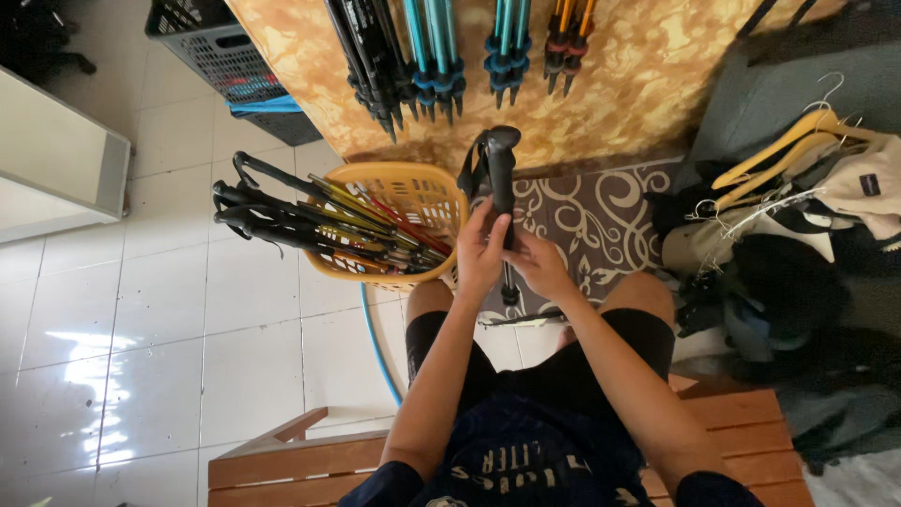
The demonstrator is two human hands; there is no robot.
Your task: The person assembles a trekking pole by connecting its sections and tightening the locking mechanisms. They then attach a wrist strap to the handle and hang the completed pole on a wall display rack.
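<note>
I sit on a wooden bench and hold a black trekking pole (501, 169) upright in front of my knees. My left hand (481, 252) wraps around its shaft just below the grip, and my right hand (539, 263) closes on the shaft slightly lower. The pole's black grip and wrist strap rise above my fingers. Its lower end reaches the patterned rug (601, 225) between my legs.
A yellow basket (424, 188) full of folded poles stands to my left on white floor tiles. Several more poles (441, 56) lie on the marbled tabletop ahead. A dark crate (225, 56) sits far left. Hangers and clothes (798, 178) pile up at right. The wooden bench (300, 460) is under me.
</note>
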